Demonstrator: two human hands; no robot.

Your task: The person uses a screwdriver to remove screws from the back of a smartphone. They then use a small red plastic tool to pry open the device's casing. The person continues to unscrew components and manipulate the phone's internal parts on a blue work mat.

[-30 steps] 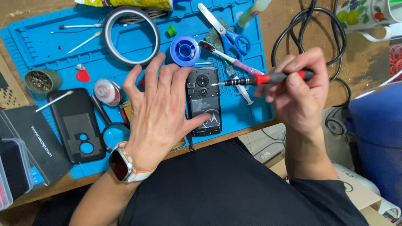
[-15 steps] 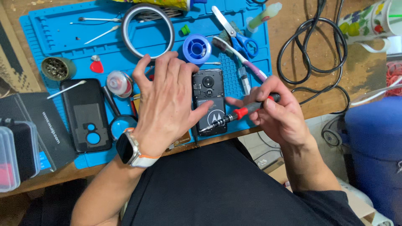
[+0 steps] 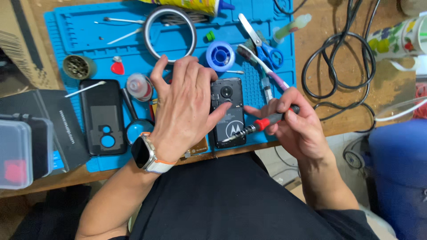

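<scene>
Red-handled screwdriver (image 3: 267, 122) gripped in my right hand (image 3: 296, 124), tip at the phone's (image 3: 227, 113) lower edge; left hand (image 3: 187, 106) flat, steadying it; next needs seating the tip squarely

A brown wooden table (image 3: 342, 111) is filling the top half of the frame. Its front edge is running across the middle, a bit slanted. A big blue mat (image 3: 80, 31) is lying on the table at the upper left and middle. A black cable (image 3: 340, 66) is curling in loops on the bare wood at the upper right. A flowered mug (image 3: 396, 40) is standing at the far upper right. A cardboard box (image 3: 22, 49) is sitting at the upper left edge. Something big and blue (image 3: 398, 178) is showing at the lower right, below the table. Soft, even light is falling on everything.
</scene>
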